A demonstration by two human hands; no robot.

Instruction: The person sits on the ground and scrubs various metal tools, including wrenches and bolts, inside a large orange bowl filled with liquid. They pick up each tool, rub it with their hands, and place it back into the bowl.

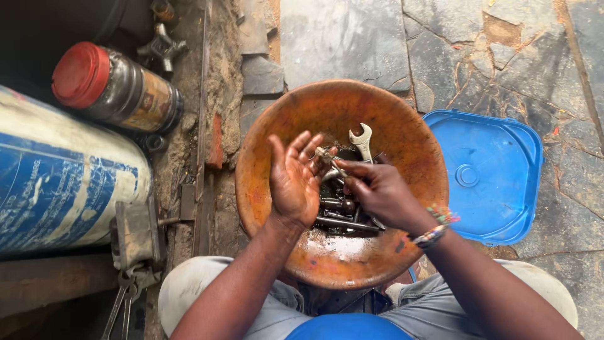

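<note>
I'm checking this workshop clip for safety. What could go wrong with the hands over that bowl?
The small metal part pinched by the right hand might slip into the oily round orange bowl. The open left hand could scrape on the steel open-ended spanner or dark bolts below.

One orange bowl point(270, 126), one spanner point(362, 140), one blue lid point(497, 176), one red-capped jar point(116, 88).

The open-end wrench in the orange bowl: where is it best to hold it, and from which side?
Grip the open-end wrench just below its forked head, coming from above at the bowl's far side. The head leans up clear of the bolts, while its lower shank seems hidden behind the right hand.
</note>
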